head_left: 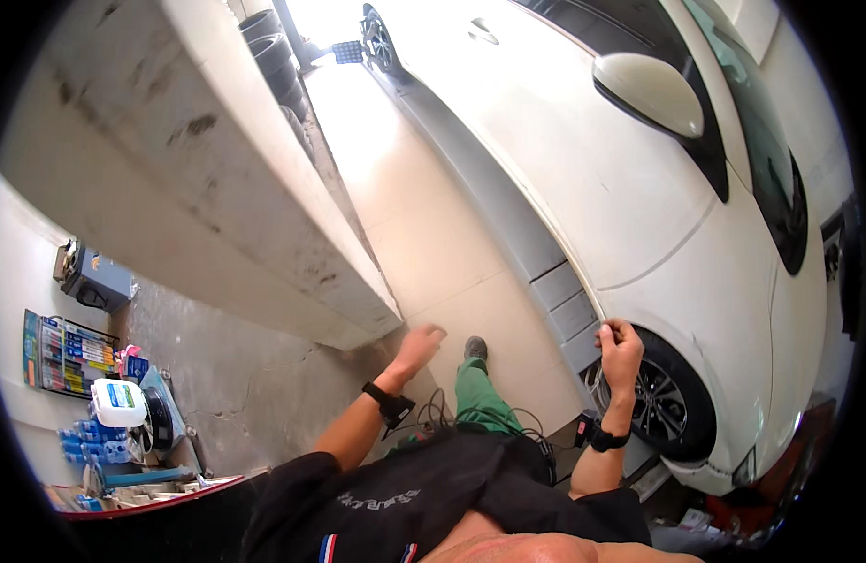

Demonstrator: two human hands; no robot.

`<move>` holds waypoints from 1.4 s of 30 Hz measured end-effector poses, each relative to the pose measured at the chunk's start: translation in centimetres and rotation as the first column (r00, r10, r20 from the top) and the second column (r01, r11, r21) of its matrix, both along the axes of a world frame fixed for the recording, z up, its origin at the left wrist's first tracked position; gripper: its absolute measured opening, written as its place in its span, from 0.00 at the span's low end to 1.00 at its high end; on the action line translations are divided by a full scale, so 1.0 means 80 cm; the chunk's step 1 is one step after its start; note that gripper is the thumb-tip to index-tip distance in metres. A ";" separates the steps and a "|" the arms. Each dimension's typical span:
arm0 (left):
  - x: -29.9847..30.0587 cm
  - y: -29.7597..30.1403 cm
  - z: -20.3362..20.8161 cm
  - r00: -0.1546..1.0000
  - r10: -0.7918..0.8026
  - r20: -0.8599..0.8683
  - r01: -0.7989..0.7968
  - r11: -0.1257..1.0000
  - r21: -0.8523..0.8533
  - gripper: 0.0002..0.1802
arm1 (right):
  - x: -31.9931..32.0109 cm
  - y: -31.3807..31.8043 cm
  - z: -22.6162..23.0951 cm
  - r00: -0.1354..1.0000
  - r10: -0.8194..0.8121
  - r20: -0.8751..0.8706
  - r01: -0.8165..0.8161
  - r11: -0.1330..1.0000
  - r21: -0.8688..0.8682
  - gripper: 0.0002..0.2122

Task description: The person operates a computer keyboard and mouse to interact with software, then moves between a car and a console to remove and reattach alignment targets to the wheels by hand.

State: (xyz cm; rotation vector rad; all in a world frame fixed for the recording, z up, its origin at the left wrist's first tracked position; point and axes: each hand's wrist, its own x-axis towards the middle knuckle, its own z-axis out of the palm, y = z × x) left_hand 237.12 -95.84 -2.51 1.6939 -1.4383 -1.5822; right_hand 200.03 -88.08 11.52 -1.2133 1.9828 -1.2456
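In the head view, the person's left hand [414,351] is held out in the air, its fingers [435,333] loosely extended and slightly apart; it looks empty. The right hand [622,357] is raised, its fingers [607,331] curled in toward the thumb beside the lower edge of the white car [630,216]. Whether they pinch something thin or touch the bodywork cannot be told.

The car spreads above and to the right of the right fingers. Its front wheel [660,402], with a black tyre and dark spokes, shows just below and right of them, and its side mirror [653,94] well above. A shoe [475,348] shows between the two hands, nearer the left fingers, with green trousers [484,399] below it. A pale, scuffed pillar [217,178] ends just left of the left fingers.

Below both sets of fingers, the person's black shirt [405,507] bears a row of pale lettering and small red, white and blue stripes. Far to the left of the left fingers, a white jug [119,409] carries a blue and green label; past it stands a rack [71,355] of brightly coloured printed packs, their print too small to make out.
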 end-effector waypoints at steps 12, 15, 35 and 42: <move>-0.060 -0.438 0.022 0.994 0.111 0.017 -0.112 0.972 0.207 0.21 | 0.131 -0.493 0.103 0.881 0.472 -0.038 -0.474 0.880 -0.045 0.06; -0.032 -0.547 -0.045 0.987 0.162 -0.004 -0.149 0.917 0.371 0.20 | 0.183 -0.590 0.104 0.830 0.556 -0.046 -0.558 0.830 -0.026 0.05; 0.365 -1.117 -0.109 0.651 0.748 -0.128 -0.602 0.612 0.513 0.12 | 0.374 -1.274 0.086 0.770 0.637 -0.009 -0.637 0.770 0.006 0.08; 0.616 -1.077 -0.145 -0.040 0.975 -0.221 -0.718 0.125 0.685 0.15 | 0.515 -1.529 0.128 0.614 0.789 -0.036 -0.789 0.613 -0.037 0.10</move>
